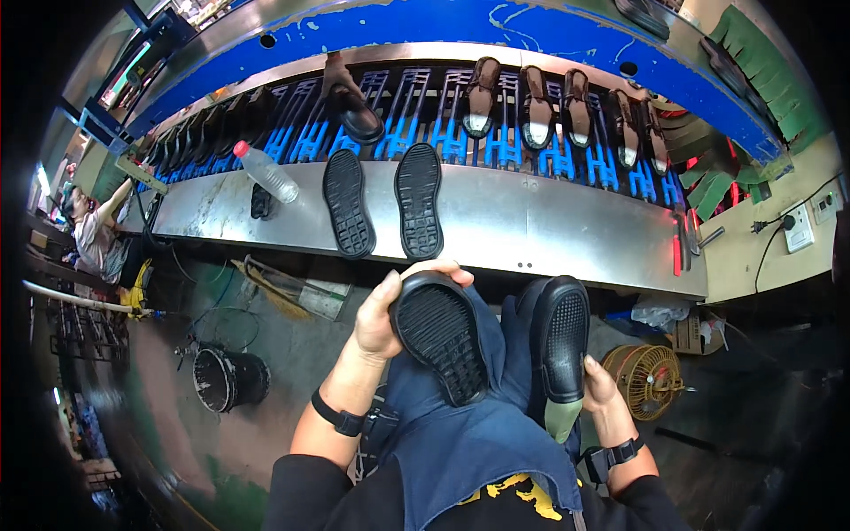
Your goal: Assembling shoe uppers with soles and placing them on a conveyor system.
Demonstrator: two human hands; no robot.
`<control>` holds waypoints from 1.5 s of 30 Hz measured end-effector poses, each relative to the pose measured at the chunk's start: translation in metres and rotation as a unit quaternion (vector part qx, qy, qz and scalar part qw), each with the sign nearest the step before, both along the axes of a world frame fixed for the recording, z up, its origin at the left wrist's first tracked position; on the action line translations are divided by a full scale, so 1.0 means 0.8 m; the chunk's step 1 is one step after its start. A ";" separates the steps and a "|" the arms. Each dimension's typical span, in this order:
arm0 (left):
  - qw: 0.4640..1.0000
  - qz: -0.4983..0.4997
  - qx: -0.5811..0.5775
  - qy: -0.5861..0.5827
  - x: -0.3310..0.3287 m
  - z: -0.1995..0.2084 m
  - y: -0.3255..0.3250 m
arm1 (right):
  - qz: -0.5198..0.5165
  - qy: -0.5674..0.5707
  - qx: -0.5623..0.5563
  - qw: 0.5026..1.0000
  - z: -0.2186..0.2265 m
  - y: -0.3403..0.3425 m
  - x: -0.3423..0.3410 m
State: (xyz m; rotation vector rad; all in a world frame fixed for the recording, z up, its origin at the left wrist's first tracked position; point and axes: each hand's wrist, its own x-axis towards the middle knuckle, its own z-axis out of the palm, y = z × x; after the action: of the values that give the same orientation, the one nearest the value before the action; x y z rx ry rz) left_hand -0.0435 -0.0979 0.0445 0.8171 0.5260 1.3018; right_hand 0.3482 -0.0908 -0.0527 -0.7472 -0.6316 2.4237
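My left hand is closed around the toe end of a black shoe sole, which it holds over my lap with a ridged, hollow-looking face turned up. On the right, a black shoe rests against my leg, its dotted underside facing me. A pale green piece, which looks like a shoe last, sticks out of its lower end. My right hand grips it there with the thumb showing; its other fingers are hidden. Two more black soles, a left one and a right one, lie on the metal bench ahead.
Beyond the steel bench runs a conveyor of blue-ended rods carrying several brown shoes. Another person's hand holds a dark shoe there. A plastic bottle stands on the bench. Below are a bucket and a round fan.
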 end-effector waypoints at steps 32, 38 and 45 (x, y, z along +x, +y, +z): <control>0.972 0.013 -0.117 -0.204 0.036 0.003 0.011 | 0.034 -0.011 0.115 0.993 0.100 -0.012 -0.099; 0.982 0.052 0.069 0.168 0.081 0.083 -0.035 | 0.114 -0.022 0.310 0.944 0.117 -0.023 -0.091; 0.973 0.079 0.053 0.209 0.093 0.101 -0.044 | 0.118 -0.016 0.291 0.949 0.118 -0.017 -0.096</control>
State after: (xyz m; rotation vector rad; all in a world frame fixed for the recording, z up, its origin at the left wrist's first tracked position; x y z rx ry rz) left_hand 0.0309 -0.1332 0.1251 1.1685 0.8743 1.3158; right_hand 0.2711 -0.1041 0.0413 -0.4780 -1.4359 2.2358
